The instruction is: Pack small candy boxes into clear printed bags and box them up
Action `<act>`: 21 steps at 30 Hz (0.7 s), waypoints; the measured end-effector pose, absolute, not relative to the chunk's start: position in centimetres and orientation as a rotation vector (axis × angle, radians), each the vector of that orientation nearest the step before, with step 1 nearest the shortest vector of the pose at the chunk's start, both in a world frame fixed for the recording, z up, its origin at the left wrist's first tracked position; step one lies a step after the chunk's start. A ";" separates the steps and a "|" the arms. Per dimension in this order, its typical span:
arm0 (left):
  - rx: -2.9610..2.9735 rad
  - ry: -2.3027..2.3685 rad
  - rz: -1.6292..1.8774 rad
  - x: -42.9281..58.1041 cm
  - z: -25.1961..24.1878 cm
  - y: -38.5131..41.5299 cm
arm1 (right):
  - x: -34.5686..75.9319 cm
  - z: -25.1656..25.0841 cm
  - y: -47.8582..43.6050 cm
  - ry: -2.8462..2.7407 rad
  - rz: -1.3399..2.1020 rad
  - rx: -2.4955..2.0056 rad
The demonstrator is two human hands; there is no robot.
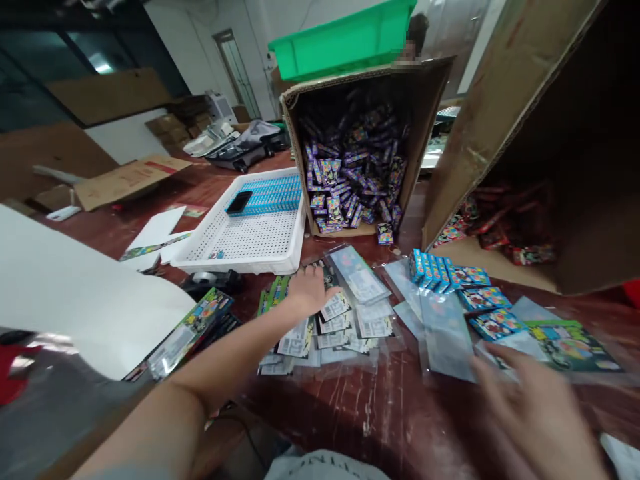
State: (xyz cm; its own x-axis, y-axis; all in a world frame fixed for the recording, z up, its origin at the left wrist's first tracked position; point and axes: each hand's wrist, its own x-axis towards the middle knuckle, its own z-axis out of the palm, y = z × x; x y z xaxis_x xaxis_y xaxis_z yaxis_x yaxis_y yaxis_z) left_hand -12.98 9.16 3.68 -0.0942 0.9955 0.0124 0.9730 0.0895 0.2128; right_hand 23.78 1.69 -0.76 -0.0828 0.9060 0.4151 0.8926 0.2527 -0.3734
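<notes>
My left hand lies flat, fingers spread, on the upper part of a spread of printed cards in clear bags. At the right, my right hand is blurred, its fingers apart, beside a clear plastic bag and just below small blue boxes. Several more blue boxes stand in a row above that bag. A green and black printed card in clear plastic lies right of the blue boxes. No object shows in either hand.
A carton of small purple boxes lies open behind the cards. Left of it sits a white perforated tray with blue boxes and a black phone-like object. Another large carton holds red packs. A green bin rests on top. White sheeting covers the left.
</notes>
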 end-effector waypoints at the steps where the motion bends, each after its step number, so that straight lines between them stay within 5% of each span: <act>1: 1.988 2.228 0.293 -13.3 3.0 8.4 | 20.5 -1.1 2.9 -2.123 0.192 -1.448; 8: 1.611 2.115 0.904 -13.7 0.7 3.8 | 2.7 -1.3 10.3 -2.346 0.361 -1.653; 15: 0.839 1.463 1.477 -13.7 2.0 4.6 | 6.8 2.9 8.1 -2.271 0.564 -1.578; 19: 0.673 1.060 1.493 -11.0 3.2 5.6 | 10.7 4.5 5.0 -2.063 0.944 -1.386; 21: 0.794 1.058 1.423 -9.5 3.4 5.5 | 12.1 4.9 4.3 -1.979 0.813 -1.326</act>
State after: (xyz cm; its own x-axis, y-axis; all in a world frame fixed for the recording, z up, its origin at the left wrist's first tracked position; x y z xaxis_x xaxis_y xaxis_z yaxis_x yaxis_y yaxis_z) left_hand -9.46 5.50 3.41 -0.1360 0.9857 -0.0995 -0.3786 0.0411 0.9246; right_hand 12.07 4.28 4.94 -0.3086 0.9391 0.1511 0.5617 0.3082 -0.7678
